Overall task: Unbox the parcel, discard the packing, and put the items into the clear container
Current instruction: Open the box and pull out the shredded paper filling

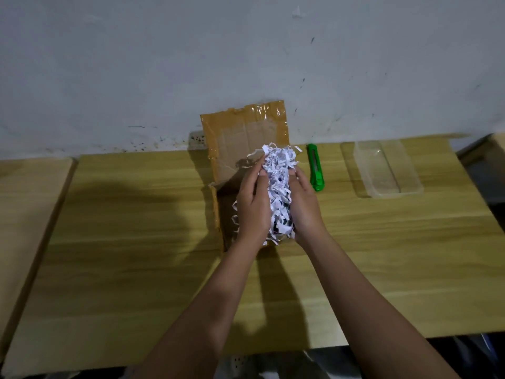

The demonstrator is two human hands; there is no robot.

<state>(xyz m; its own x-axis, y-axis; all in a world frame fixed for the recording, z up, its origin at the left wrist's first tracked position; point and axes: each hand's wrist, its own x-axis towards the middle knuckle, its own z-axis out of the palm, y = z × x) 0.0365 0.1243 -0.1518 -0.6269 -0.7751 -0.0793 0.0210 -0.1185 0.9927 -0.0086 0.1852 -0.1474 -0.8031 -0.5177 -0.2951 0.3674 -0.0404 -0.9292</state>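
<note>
White shredded paper [277, 184] fills the space between the two hands, a loose tangled bundle pressed from both sides above the open cardboard box [218, 203]. On one side the left hand [252, 207] cups the bundle with its fingers stretched along the strips and the thumb pointing away toward the wall; on the other the right hand [303, 206] mirrors it, palm turned inward, fingers wrapped into the paper. Both hands are grasping the shreds together, and a few curled strips hang loose at the left edge and stick up at the far end. The box sits on the wooden table [123, 242] close to the wall, its taped lid flap [246, 127] standing up and leaning against the grey wall [246, 50]. What lies inside the box under the hands cannot be told. Just to the right of the hands a green utility knife [315, 168] lies flat on the table, pointing away from the person. Further right, well apart from the box, stands the clear container [388, 170], a long see-through plastic tub with nothing visible in it.
</note>
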